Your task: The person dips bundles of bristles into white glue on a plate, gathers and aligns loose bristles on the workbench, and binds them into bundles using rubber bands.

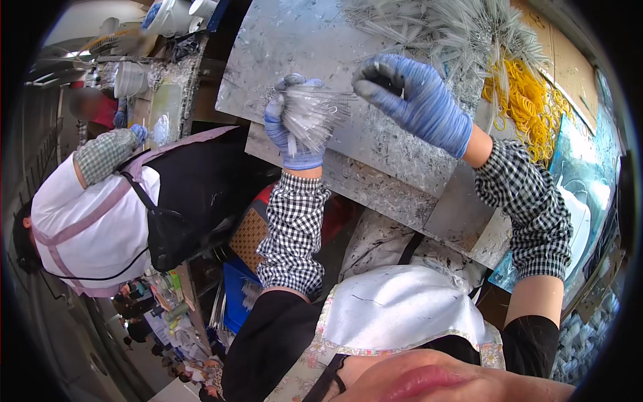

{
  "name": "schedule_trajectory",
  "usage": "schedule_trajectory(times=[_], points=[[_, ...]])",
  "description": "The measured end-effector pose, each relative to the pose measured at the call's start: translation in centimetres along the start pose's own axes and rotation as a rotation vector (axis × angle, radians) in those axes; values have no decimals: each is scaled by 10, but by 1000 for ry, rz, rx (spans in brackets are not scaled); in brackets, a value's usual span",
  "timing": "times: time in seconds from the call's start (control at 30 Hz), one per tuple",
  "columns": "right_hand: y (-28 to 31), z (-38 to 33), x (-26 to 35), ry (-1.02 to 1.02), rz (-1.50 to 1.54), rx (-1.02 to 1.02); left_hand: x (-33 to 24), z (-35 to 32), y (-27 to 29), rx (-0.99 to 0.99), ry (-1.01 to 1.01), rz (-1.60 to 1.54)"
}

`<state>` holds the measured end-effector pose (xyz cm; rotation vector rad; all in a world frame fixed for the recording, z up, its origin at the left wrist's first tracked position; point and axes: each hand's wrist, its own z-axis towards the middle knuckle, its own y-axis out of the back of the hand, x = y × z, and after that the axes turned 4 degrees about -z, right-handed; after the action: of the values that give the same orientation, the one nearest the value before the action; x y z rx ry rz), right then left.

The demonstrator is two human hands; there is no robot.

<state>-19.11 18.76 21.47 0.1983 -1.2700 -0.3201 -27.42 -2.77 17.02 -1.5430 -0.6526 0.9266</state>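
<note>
My left hand [292,124], in a blue knit glove with grey coating, is closed round a fanned bundle of thin clear plastic strands [313,115] above the metal work table [295,40]. To its right is my right hand [418,100], gloved the same way, with fingers curled and thumb and fingertips brought close together beside the bundle's loose ends. Whether a strand sits in that pinch cannot be made out. Beyond, at the far right of the table, lies a large heap of similar clear strands [462,30]. A pile of yellow rubber bands [526,100] lies beside it.
A co-worker in a white top and dark apron [100,208] sits at the left by another bench [171,107]. White buckets [130,79] stand on that bench. A blue sheet [583,161] lies right of the rubber bands. A blue bin [240,295] is below my left forearm.
</note>
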Motion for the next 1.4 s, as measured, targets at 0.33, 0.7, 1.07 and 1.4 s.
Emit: schedule_trajectory(times=[0.33, 0.7, 1.07, 1.4], points=[[-5, 14, 17, -94, -300, 252, 5, -4, -15, -48, -153, 411], [-10, -1, -6, -46, -300, 170, 16, -13, -23, -149, -144, 755], [-3, -2, 3, 65, -410, 318, 23, -18, -14, -115, -145, 612], [-1, -17, -3, -78, -341, 452, -5, -27, 19, -243, -251, 179]])
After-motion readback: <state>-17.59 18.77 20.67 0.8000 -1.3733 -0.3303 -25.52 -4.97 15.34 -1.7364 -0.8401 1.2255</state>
